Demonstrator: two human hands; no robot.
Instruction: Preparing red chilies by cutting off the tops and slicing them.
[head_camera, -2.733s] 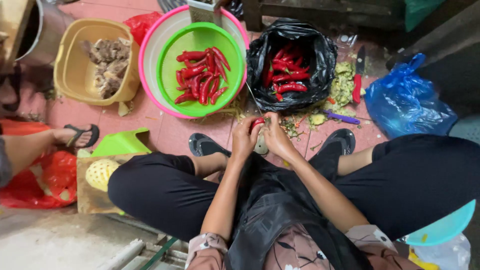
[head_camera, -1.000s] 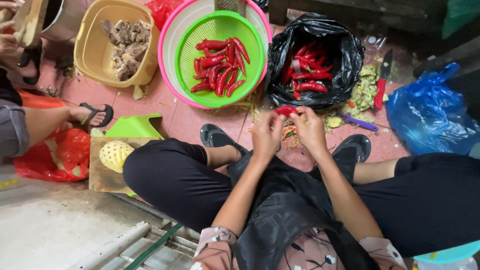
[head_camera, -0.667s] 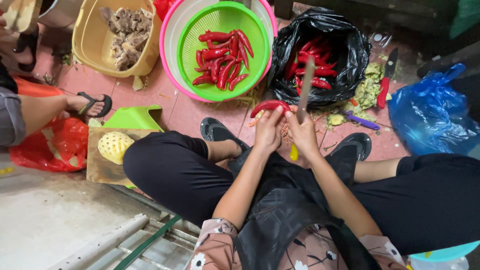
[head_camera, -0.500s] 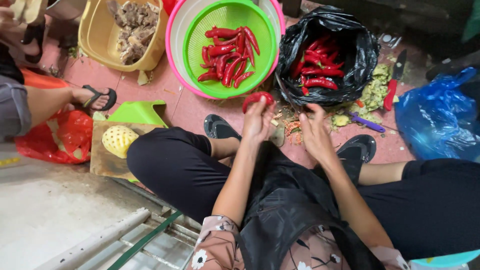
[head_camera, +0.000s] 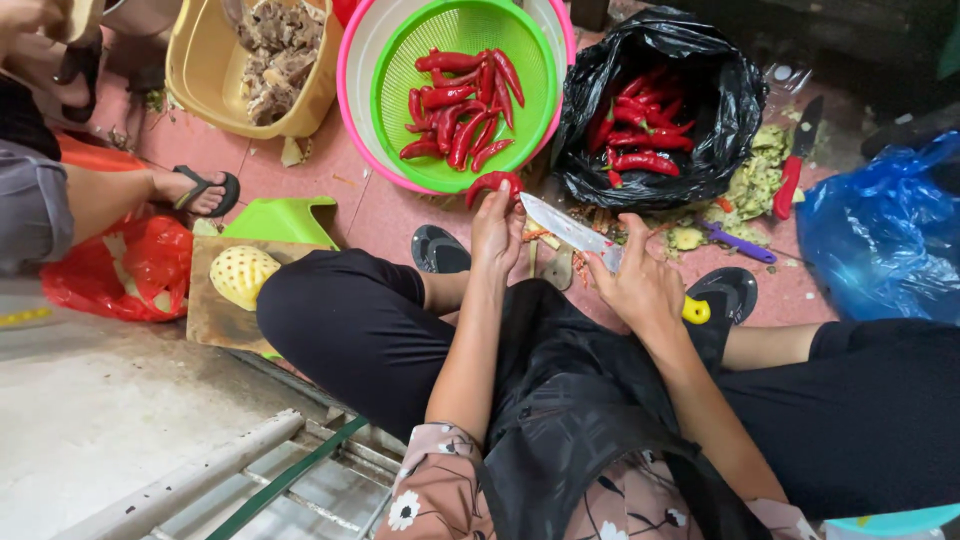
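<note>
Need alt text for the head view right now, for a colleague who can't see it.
Seated person's left hand holds a red chili beside a green colander of chilies; the right hand grips a yellow-handled knife. A black bag holds more chilies.

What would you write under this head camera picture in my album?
Left hand lifts a red chilli by the green colander; right hand holds a yellow-handled knife.

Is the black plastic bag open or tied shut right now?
Open. The black plastic bag has its mouth spread wide, with red chillies showing inside.
</note>
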